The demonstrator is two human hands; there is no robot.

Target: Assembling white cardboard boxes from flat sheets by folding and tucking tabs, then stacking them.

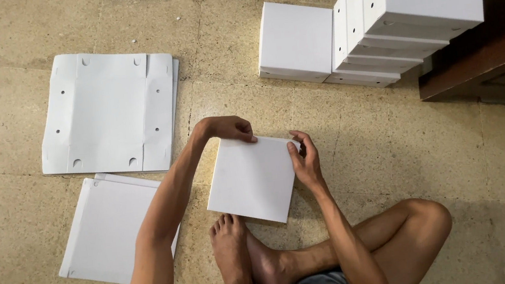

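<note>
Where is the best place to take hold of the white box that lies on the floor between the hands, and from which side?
Probably by its two opposite side edges, one of the hands on each, coming from above. The white box lies flat on the floor, so its underside is closed off. The left hand and right hand already touch its far edge and corner.

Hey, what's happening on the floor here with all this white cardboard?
A person sits cross-legged on the tiled floor, both hands on a white square box. The left hand grips its far edge; the right hand holds its right corner. Flat unfolded cardboard sheets lie to the left, and finished white boxes are stacked ahead.
</note>
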